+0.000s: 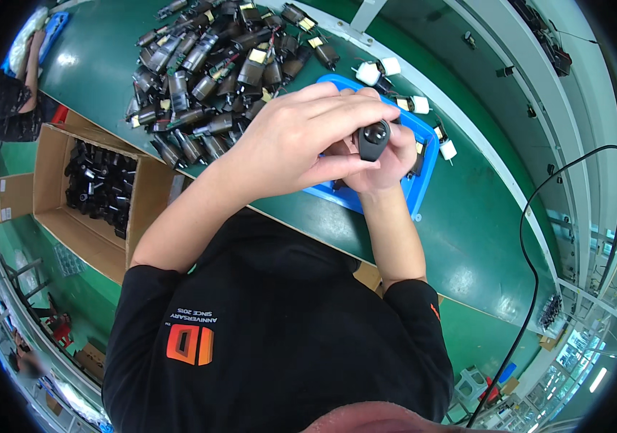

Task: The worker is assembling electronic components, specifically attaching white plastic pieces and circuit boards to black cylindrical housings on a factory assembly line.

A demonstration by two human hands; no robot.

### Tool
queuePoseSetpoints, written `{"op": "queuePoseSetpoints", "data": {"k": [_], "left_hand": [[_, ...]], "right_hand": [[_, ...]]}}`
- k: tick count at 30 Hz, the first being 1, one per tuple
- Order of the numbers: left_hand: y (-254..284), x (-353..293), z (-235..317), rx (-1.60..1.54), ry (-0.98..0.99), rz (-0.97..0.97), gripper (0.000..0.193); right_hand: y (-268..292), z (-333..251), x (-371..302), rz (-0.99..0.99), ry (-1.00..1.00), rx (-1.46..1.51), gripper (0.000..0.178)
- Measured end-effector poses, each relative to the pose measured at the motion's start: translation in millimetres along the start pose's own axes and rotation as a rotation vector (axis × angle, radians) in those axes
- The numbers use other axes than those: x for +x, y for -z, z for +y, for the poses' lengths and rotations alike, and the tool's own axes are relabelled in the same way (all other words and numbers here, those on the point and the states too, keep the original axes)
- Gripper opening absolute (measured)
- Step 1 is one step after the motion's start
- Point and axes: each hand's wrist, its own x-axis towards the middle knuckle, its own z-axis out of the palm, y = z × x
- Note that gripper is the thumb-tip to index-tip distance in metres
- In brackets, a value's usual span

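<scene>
Over a blue tray (427, 162), my two hands are together around a black rounded plastic part (374, 142) with a glossy dark end facing up. My left hand (290, 137) comes across from the left, its fingers over the top and its thumb along the near side. My right hand (389, 172) closes around the part from the right, partly covered by the left. Much of the part is hidden between the palms. Some dark pieces lie in the tray, mostly hidden beneath my hands.
A large heap of dark cylindrical motor-like units (200, 54) lies on the green table (460, 238). Several white-capped pieces (368, 73) sit beyond the tray. At left stands a cardboard box (153, 198) of black parts (99, 189). Another person's arm (32, 72) shows far left. A black cable (521, 238) hangs at right.
</scene>
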Motion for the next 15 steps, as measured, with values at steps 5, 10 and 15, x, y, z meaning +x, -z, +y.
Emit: {"op": "queuePoseSetpoints", "data": {"k": [5, 10, 15], "left_hand": [[7.6, -3.0, -17.5, -0.062, -0.152, 0.168, 0.06], [-9.1, -18.6, -24.0, 0.091, -0.34, 0.387, 0.045], [-24.1, -23.4, -27.2, 0.043, -0.414, 0.366, 0.046]], "right_hand": [[-10.4, -6.5, 7.6, 0.451, 0.61, -0.96, 0.071], [-58.3, -14.4, -3.8, 0.144, 0.748, -1.589, 0.067], [-55.6, -17.6, -6.0, 0.088, 0.587, -1.374, 0.067]]}}
